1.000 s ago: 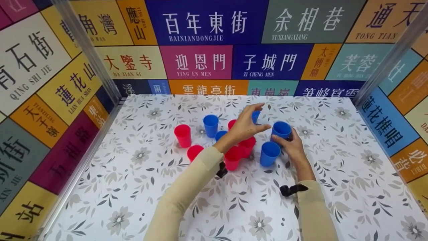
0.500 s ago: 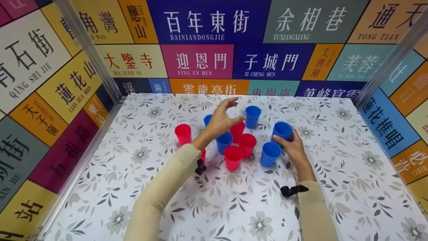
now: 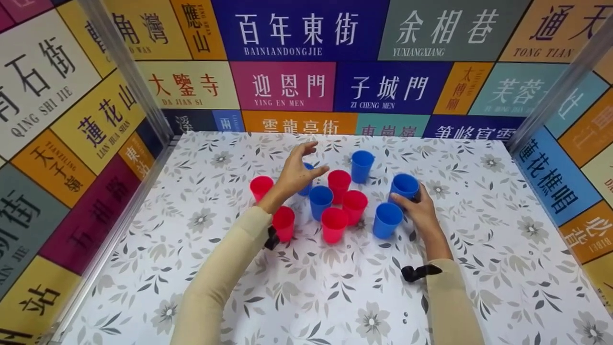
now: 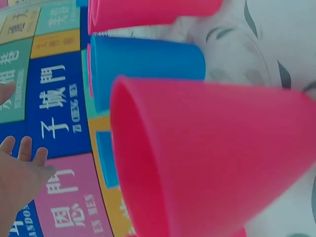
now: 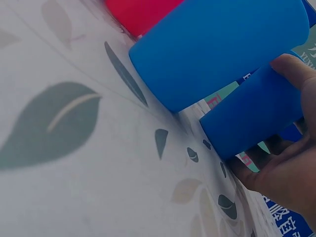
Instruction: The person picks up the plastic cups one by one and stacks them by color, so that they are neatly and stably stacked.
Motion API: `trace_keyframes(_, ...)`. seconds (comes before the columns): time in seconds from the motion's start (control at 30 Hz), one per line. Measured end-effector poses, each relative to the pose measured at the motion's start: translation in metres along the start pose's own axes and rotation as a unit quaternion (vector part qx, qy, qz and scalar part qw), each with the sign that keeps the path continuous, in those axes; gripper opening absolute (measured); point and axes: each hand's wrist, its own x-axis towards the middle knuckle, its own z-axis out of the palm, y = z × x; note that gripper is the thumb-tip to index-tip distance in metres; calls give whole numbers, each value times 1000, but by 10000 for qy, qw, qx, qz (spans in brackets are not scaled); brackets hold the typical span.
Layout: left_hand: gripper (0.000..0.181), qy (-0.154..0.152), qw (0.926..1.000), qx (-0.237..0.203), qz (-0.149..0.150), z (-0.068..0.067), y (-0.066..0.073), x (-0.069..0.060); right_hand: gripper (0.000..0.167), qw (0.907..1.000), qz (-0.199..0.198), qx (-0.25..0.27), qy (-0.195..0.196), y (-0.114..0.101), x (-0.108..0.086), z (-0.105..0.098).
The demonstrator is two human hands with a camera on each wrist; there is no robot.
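Observation:
My right hand [image 3: 421,206] grips an upright blue cup [image 3: 404,183], thumb on the near side. In the right wrist view, the fingers wrap that cup's [image 5: 256,111] side, and its base is at or near the tabletop. Just in front stands another blue cup [image 3: 388,221]. My left hand [image 3: 296,173] hovers with thumb and fingers spread, holding nothing. Partly hidden behind it is a blue cup [image 3: 307,184]. Red cups [image 3: 261,188] [image 3: 284,224] stand by the left forearm. The left wrist view shows a red cup [image 4: 222,148] close up, with the left hand [image 4: 19,182] apart from it.
Mid-table, red cups [image 3: 334,226] [image 3: 355,208] [image 3: 339,186] cluster around a blue cup [image 3: 321,203]. Another blue cup [image 3: 362,166] stands farther back. All rest upright on a floral tabletop [image 3: 325,297], with sign-patterned walls [image 3: 282,86] behind and at both sides.
My left hand has moved left, from beside the back blue cup to over the blue cup on the left, uncovering the middle cups. The right hand has stayed on its cup.

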Motion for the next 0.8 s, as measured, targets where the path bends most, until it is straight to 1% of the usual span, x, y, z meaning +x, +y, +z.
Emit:
trace_keyframes(0.13, 68, 28, 9998, 178, -79, -7, -11, 2, 88, 10000, -44, 5, -10, 2, -2, 0)
trace_keyframes(0.23, 68, 38, 9992, 345, -177, -13, -18, 2, 87, 9999, -111, -124, -13, 2, -2, 0)
trace_keyframes(0.37, 72, 12, 9975, 583, -396, -20, -28, 1, 87, 9996, -108, -267, 7, 3, -1, 0)
trace_keyframes(0.53, 76, 13, 9962, 664, -567, -23, -36, 2, 88, 9999, -94, -134, 28, 3, 1, 1)
trace_keyframes(0.6, 77, -36, 9958, 713, -577, -24, -38, 2, 88, 9999, -97, -99, 54, 3, 2, 1)
trace_keyframes(0.8, 78, -170, 9931, 883, -749, -26, -46, 3, 87, 9999, -101, -71, 81, 3, 1, 1)
